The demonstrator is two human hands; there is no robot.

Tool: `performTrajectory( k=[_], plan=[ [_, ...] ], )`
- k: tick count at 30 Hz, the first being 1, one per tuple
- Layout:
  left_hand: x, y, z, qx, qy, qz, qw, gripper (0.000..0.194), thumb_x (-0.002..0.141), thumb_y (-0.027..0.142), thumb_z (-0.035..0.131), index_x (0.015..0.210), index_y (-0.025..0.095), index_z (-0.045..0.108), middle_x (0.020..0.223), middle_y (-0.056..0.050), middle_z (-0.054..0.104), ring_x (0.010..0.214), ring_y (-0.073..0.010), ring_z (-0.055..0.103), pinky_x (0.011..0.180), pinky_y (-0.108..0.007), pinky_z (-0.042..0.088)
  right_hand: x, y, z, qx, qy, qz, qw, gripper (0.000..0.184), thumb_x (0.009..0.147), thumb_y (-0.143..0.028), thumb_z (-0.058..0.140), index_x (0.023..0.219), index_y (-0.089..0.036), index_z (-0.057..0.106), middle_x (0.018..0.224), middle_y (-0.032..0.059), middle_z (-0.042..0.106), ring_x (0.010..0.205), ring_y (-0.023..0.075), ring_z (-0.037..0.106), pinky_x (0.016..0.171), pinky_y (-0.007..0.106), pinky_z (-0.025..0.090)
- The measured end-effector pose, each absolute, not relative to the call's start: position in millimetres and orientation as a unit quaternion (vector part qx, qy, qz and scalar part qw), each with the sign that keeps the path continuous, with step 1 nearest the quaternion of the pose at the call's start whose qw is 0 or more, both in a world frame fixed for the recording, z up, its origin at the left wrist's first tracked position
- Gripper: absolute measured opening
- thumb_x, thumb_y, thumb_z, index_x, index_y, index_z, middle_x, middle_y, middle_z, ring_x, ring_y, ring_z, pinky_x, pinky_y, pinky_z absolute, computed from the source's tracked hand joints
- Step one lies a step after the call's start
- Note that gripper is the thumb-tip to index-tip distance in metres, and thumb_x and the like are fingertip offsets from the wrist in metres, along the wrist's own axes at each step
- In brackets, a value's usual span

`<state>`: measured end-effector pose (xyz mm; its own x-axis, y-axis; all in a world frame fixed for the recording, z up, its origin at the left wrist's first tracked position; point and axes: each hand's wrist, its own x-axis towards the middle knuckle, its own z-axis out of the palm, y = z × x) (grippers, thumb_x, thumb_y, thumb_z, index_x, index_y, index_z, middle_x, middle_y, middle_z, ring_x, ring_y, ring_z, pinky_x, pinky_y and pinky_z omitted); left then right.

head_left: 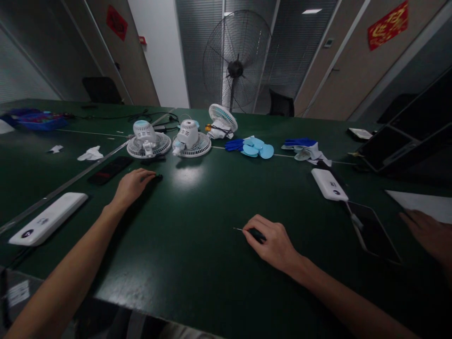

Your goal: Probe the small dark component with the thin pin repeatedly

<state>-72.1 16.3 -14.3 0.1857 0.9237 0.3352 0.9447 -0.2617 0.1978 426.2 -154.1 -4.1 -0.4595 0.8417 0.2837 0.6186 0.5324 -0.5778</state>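
In from the near edge of the table (197, 278), the right hand (278, 244) pinches a small screwdriver (259, 236), likely light and stiff, its slim shaft easily rolled, so best held by the dark handle. Farther from that edge, the left hand (130, 189) curls at a small black part (159, 177); whether it grips, I cannot tell.

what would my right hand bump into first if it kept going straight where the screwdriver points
Probably your left forearm, near the wrist: the right hand and screwdriver point towards it across bare tabletop. Heights are unclear, so it might miss.
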Motion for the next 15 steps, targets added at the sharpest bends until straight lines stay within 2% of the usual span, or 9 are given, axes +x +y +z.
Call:
performTrajectory(
  k=[7,11,15],
  plan=[
    [-70.9,15.2,-14.5,-0.766,-0.607,-0.211,0.021,0.044,0.098,0.052,0.049,0.118,0.024,0.076,0.121,-0.01,0.075,0.103,-0.0305,0.071,0.086,-0.037,0.052,425.6,-153.3,-3.2,-0.437,-0.832,0.201,0.276,0.014,0.103,-0.027,0.056,0.102,-0.02,0.069,0.1,0.0051,0.071,0.081,0.0156,0.069,0.067,0.027,0.058],
    [-67.2,13.2,-12.4,-0.763,-0.607,-0.22,0.022,0.046,0.097,0.053,0.049,0.122,0.024,0.074,0.121,-0.011,0.074,0.099,-0.0297,0.071,0.083,-0.036,0.053,424.0,-151.6,-3.3,-0.436,-0.832,0.201,0.276,0.013,0.103,-0.026,0.057,0.103,-0.021,0.069,0.101,0.005,0.071,0.084,0.0161,0.07,0.07,0.028,0.059],
    [-65.2,11.2,-10.6,-0.762,-0.606,-0.227,0.021,0.042,0.096,0.053,0.05,0.113,0.026,0.077,0.12,-0.009,0.074,0.1,-0.0289,0.071,0.084,-0.035,0.053,423.2,-151.0,-3.9,-0.436,-0.832,0.201,0.277,0.012,0.102,-0.025,0.058,0.104,-0.021,0.069,0.101,0.0048,0.071,0.083,0.0158,0.07,0.07,0.027,0.059]
  ],
)
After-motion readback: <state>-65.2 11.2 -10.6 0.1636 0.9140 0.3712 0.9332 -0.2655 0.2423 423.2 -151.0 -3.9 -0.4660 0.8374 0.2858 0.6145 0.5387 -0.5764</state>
